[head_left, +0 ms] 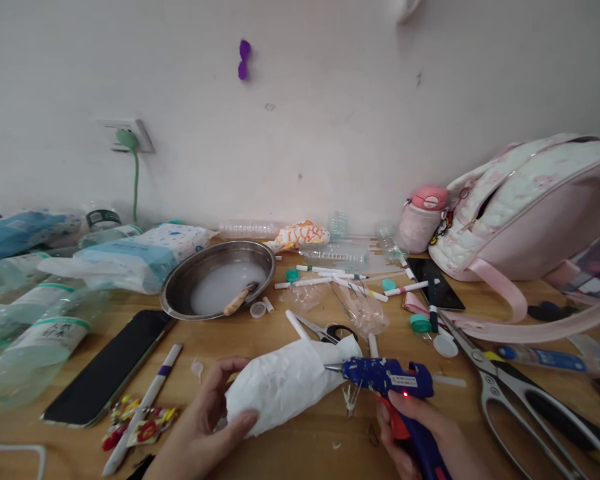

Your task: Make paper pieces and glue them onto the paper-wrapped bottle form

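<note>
My left hand (210, 417) grips the rounded end of a white, paper-wrapped bottle-like shape (280, 383), thumb on the near side and fingers behind. The shape lies tilted, its narrower end up to the right. In my right hand (425, 430) is a blue hot glue gun (380, 375) with an orange trigger and a lit red light. Its metal nozzle points left and meets the wrapped surface near the narrow end; whether it touches I cannot tell. Small scissors (333, 331) with black handles lie just behind the shape. Thin whitish strands (350, 400) lie beneath the gun.
A metal bowl (167, 293) of cloudy liquid holds a wooden-handled brush (237, 300). Left are a phone (110, 367), plastic bottles (50, 340) and a wipes pack (145, 250). Markers (350, 275) lie behind. Large scissors (500, 390), a second phone (443, 287) and a backpack (540, 213) occupy the right.
</note>
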`<state>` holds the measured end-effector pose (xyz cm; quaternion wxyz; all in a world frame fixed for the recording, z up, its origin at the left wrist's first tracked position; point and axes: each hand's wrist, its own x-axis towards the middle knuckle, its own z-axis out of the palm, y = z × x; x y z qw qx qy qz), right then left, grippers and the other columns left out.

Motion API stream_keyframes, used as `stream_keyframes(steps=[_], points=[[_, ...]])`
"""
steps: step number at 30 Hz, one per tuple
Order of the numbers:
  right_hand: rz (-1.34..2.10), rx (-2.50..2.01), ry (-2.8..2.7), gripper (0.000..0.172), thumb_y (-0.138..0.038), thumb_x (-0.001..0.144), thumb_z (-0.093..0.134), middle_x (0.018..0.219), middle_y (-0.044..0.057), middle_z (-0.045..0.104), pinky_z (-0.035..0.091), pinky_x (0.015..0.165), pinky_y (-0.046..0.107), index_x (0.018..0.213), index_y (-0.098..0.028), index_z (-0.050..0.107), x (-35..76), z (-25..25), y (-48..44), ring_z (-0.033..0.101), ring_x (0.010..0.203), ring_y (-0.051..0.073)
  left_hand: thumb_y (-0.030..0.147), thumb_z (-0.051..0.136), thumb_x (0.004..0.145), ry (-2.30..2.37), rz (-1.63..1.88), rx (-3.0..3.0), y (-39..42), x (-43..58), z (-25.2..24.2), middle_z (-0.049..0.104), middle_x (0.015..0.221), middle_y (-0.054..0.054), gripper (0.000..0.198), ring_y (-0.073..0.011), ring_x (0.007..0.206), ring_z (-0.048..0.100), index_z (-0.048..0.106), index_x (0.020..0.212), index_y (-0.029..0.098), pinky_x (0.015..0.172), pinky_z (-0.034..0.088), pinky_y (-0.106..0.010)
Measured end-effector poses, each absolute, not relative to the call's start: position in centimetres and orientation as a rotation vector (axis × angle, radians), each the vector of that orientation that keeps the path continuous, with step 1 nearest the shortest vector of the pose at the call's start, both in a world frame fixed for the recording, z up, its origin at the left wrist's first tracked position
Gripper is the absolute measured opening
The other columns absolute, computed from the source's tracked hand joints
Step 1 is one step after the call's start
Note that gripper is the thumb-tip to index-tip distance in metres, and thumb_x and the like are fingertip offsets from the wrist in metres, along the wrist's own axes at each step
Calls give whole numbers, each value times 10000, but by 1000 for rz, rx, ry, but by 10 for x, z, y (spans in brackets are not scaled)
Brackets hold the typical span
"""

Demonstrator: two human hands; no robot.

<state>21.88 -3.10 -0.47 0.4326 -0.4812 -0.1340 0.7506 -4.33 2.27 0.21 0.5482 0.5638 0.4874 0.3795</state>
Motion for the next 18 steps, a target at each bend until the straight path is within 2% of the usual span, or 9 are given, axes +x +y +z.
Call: stream_keyframes(steps=[4,9,18], points=[[1882,-1130,-326,318,-433,683,596,517,1,581,296,260,124,645,-118,576,218,-8,-29,388,285,28,388,642,663,1162,895,1355,23,-45,2,654,917,-25,376,-245,814,608,475,969,248,695,488,-311],[1920,-1164,-260,275,-388,711,576,512,-20,549,289,287,115,656,-119,581,215,-6,-31,406,314,23,384,621,689,1126,859,1392,23,-47,0,647,911,-23,369,-242,827,602,444,986,256,695,485,-310],[1989,-1052,-268,307,-396,680,595,451,-17,509,261,288,129,569,-110,573,218,-18,-30,366,305,27,378,606,707,1123,848,1406,25,-47,0,643,954,-25,358,-238,842,602,431,997,261,702,487,-309]])
